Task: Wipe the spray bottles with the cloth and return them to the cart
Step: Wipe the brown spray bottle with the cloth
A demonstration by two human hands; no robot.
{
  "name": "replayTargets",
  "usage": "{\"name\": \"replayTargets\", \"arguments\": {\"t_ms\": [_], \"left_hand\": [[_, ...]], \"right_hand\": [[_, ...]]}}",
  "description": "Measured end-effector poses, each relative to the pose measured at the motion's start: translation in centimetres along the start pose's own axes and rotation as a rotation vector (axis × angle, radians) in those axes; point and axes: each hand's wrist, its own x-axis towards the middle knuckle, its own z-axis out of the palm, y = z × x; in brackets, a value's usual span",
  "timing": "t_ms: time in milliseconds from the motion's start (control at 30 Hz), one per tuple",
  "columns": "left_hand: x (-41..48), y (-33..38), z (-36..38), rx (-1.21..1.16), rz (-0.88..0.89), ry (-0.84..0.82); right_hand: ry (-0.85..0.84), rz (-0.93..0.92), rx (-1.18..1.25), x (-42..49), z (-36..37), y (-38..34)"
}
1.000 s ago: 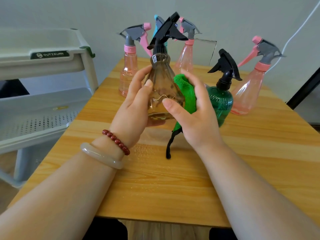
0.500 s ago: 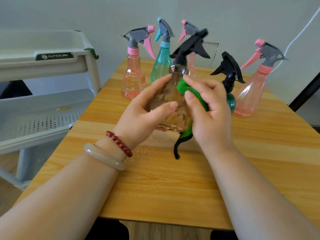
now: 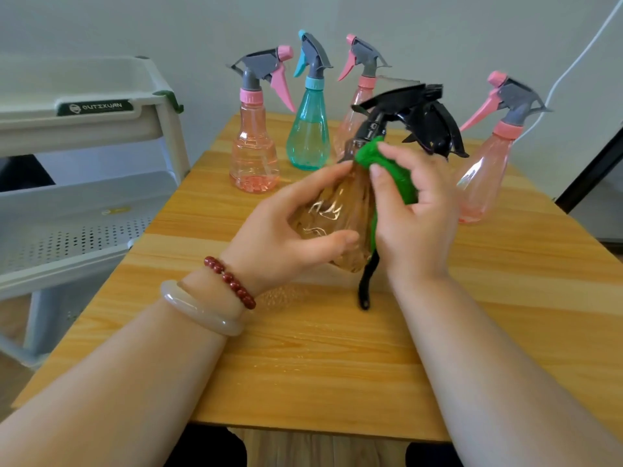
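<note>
Far left, a white plastic tiered cart (image 3: 84, 129) is being kept right beside the light wooden table (image 3: 303, 365). Toward the back of the table, a clear pink spray bottle with a grey-and-pink trigger (image 3: 254, 156) and a teal spray bottle with a blue-and-grey trigger (image 3: 308, 136) are being left standing upright side by side, and another pink spray bottle (image 3: 357, 106) is being partly hidden behind the one in hand. Front and centre, a see-through amber spray bottle with a black trigger head (image 3: 333, 217) is being held up off the table, tipped to the right, by the left hand (image 3: 279, 237), with thumb and fingers being wrapped round its lower body. A red bead bracelet (image 3: 232, 281) and a pale glassy bangle (image 3: 199, 311) are being worn on that wrist. A fuzzy green cloth (image 3: 394, 173) is being pressed against the amber bottle's neck and shoulder by the right hand (image 3: 414, 224), fingers being curled round the cloth, while a black strap (image 3: 365, 284) is being left dangling below toward the tabletop. Just behind that hand a second black trigger head (image 3: 438, 129) is being shown, its body being covered up. Far right, one more pink spray bottle (image 3: 485, 170) is being left upright, apart from the hands, with a white cable (image 3: 573, 62) being run up the wall behind it.
</note>
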Motion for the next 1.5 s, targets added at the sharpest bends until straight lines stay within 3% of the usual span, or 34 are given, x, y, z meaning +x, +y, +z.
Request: {"name": "replayTargets", "arguments": {"t_ms": [133, 300, 367, 500, 600, 700, 767, 900, 1000, 1100, 1267, 1400, 1500], "left_hand": [[-0.1, -0.1, 0.6, 0.021, 0.044, -0.020], [0.0, -0.2, -0.1, 0.064, 0.065, 0.018], [0.1, -0.2, -0.3, 0.117, 0.066, 0.012], [0.1, -0.4, -0.1, 0.188, 0.095, -0.022], [0.1, -0.5, -0.3, 0.203, 0.089, -0.039], [0.1, -0.4, -0.7, 0.197, 0.079, -0.013], [0.1, -0.3, -0.7, 0.195, 0.079, -0.011], [0.2, -0.5, -0.2, 0.217, 0.093, -0.035], [0.2, -0.5, -0.3, 0.236, 0.092, -0.039], [0.1, -0.4, -0.5, 0.188, 0.059, -0.015], [0.3, 0.0, -0.4, 0.002, -0.025, 0.059], [0.1, 0.6, 0.0, -0.072, -0.044, 0.074], [0.1, 0.6, 0.0, -0.108, -0.075, 0.110]], "right_hand": [[0.117, 0.044, 0.006, -0.2, -0.5, 0.1], [-0.078, 0.007, 0.094, -0.3, -0.2, -0.6], [-0.004, 0.030, 0.067, -0.1, 0.2, -0.6], [0.172, 0.259, 0.130, 0.0, 1.0, -0.7], [0.061, 0.301, 0.216, -0.1, 0.5, -0.6], [-0.069, 0.117, 0.128, -0.3, 0.1, -0.9], [-0.018, 0.118, 0.103, -0.3, 0.3, -0.8], [0.184, 0.337, 0.158, -0.3, 1.0, -1.0], [0.066, 0.364, 0.274, -0.3, 0.7, -1.0], [-0.097, 0.243, 0.208, -0.4, 0.4, -1.2], [-0.117, 0.335, 0.294, -0.4, 0.1, -1.3], [-0.093, 0.270, 0.193, -0.3, 0.1, -0.8], [-0.216, 0.191, 0.191, -0.5, -0.3, -1.0]]}}
